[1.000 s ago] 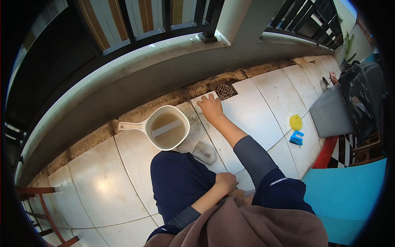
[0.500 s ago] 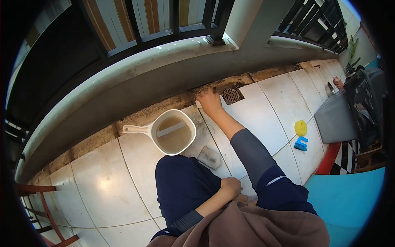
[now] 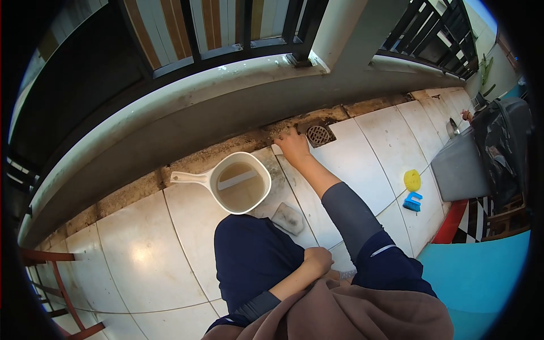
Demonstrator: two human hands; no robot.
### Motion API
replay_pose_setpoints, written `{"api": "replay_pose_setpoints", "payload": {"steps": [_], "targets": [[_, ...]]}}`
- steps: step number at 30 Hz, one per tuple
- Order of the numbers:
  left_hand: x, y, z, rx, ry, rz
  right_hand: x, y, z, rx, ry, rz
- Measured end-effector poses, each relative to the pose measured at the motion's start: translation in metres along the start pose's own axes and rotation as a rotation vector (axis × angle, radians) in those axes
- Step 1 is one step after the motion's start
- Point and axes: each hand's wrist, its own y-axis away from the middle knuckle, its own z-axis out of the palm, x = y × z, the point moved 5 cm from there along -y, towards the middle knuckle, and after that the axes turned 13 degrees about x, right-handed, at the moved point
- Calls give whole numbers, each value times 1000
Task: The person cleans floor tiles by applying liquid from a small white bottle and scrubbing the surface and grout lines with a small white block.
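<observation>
My right hand [image 3: 293, 145] reaches to the tile edge beside the round floor drain [image 3: 318, 135]. Its fingers are bent down onto the dirty strip along the wall, and a small whitish piece [image 3: 276, 149] shows under them, too little to name. My left hand [image 3: 318, 261] is curled closed at my lap, with nothing seen in it. A white dipper [image 3: 266, 195] of cloudy water stands by my knee, its handle pointing left; a pale strip shows inside. Between the dipper and my right arm lies a worn greyish-white block [image 3: 288, 219].
A yellow sponge [image 3: 412, 180] and a blue brush [image 3: 412, 202] lie on the tiles at right. Beyond them are a grey bin [image 3: 459, 167] with a black bag and another person's hand [image 3: 467, 115]. A low wall [image 3: 226, 113] with a railing runs ahead; red-brown furniture legs [image 3: 62, 283] stand left.
My right hand has shifted slightly along the tile edge beside the drain. The other person's hand shows less behind the bin. My left hand stays put.
</observation>
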Motion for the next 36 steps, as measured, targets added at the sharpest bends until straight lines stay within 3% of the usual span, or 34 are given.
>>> {"api": "replay_pose_setpoints", "payload": {"steps": [7, 13, 15, 20, 23, 27, 30, 31, 34, 36], "targets": [[-5, -2, -2, -48, 26, -20, 7, 5, 8, -16, -111, 131], [-7, 7, -13, -28, 38, -32, 13, 83, -16, -124, -331, 275], [-6, 10, -18, -15, 24, 15, 32, 118, -21, -224, -502, 444], [1, 11, -27, -117, -36, 147, 66, 201, -26, -53, -1267, 1252], [-3, -11, -32, -249, -83, 227, 71, 227, -29, -18, -1406, 1364], [-5, -30, -63, -316, 139, 139, 74, 214, -46, 235, -994, 942], [-21, -50, -51, -306, 239, 123, 62, 193, -57, 89, -611, 733], [-25, -53, -49, -339, 175, 96, 56, 186, -58, 136, -509, 629], [-30, -54, -68, -292, -80, 82, 46, 163, -42, 21, -389, 529], [-34, -61, -87, -208, 22, 28, 42, 146, -28, 18, -326, 468]]}}
